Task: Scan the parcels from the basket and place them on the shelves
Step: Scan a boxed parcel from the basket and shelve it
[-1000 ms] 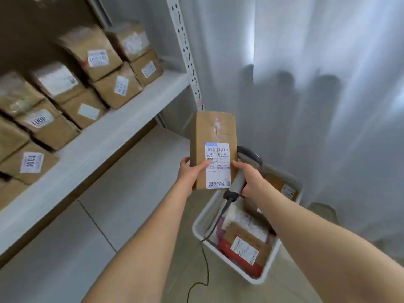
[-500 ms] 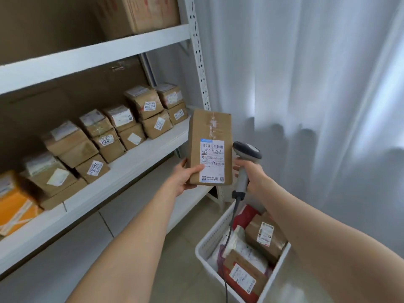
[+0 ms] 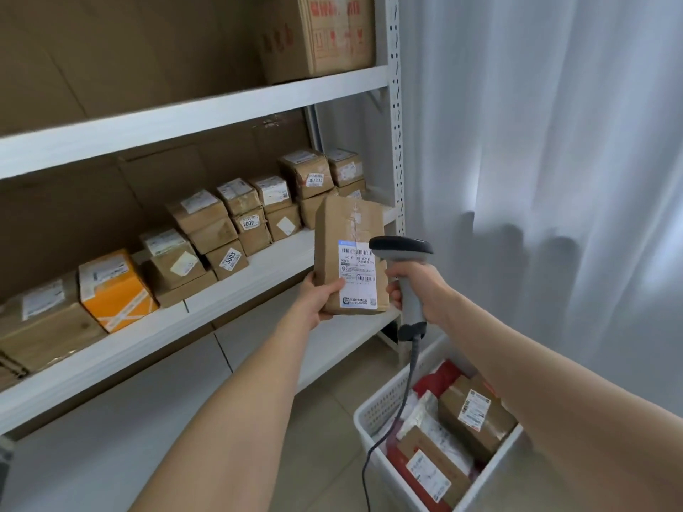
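My left hand (image 3: 318, 298) holds a tall brown parcel (image 3: 345, 230) upright by its lower left corner, its white shipping label facing me. My right hand (image 3: 419, 290) grips the handle of a grey barcode scanner (image 3: 403, 253), whose head sits just right of the label and overlaps its edge. The scanner's cable hangs down into the white basket (image 3: 373, 415) on the floor at lower right, which holds several brown and red parcels. The middle shelf (image 3: 258, 269) behind the held parcel carries several labelled boxes.
A white metal rack post (image 3: 396, 105) stands right of the shelves, with a white curtain (image 3: 536, 142) beyond it. A large carton (image 3: 321, 31) sits on the upper shelf. An orange box (image 3: 114, 290) stands at the left of the middle shelf. The lower shelf (image 3: 258, 349) shows bare board.
The view has tilted up, bringing the upper shelf into sight. Both hands have risen with the parcel and scanner; the scanner head now sits closer to the label.
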Demonstrator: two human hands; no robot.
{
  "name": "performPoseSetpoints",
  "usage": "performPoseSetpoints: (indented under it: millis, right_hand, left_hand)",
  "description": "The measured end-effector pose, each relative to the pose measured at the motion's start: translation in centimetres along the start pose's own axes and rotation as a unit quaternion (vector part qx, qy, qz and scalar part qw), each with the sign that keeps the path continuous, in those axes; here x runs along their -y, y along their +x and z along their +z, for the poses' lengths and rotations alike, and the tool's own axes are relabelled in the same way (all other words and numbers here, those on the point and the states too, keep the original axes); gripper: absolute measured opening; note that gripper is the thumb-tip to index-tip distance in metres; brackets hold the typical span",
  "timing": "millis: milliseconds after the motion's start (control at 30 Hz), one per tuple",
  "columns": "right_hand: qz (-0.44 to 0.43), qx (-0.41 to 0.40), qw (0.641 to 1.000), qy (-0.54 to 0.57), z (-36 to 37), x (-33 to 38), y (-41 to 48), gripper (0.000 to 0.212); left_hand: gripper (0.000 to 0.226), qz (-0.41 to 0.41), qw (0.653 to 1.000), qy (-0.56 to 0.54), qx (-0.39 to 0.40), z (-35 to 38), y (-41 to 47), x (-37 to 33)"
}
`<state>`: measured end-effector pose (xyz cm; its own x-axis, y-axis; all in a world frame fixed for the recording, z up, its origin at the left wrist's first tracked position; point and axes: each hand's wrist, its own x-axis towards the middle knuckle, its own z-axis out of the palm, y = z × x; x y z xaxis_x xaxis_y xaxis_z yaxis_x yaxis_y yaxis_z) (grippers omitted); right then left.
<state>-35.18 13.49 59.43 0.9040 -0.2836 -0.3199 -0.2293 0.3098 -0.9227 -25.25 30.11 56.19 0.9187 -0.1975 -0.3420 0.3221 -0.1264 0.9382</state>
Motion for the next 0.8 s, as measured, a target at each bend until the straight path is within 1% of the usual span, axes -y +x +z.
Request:
performPoseSetpoints:
  millis: [133,400,700,800]
  right_hand:
    - [0.003,0.020,0.999,-0.028,2.5,0.3,-0.7,0.014]
    - [0.002,0.037,0.997,-0.061,7.9,0.7,-2.1,0.014]
    - [0.002,0.055,0.996,-0.076,15.3,0.7,-2.4,0.011]
    - [0.005,0.068,0.994,-0.082,18.1,0.5,-2.2,0.006]
  left_hand:
    - [0.067,0.001,1.000,-0.013,-0.016,-2.6,-0.3,0.0]
    - [0.065,0.005,0.999,-0.029,-0.036,-8.2,-0.7,-0.3]
    - [0.062,0.017,0.997,-0.058,-0.056,-15.3,-0.6,-1.1]
    - [0.061,0.018,0.995,-0.071,-0.068,-17.9,-0.5,-1.4]
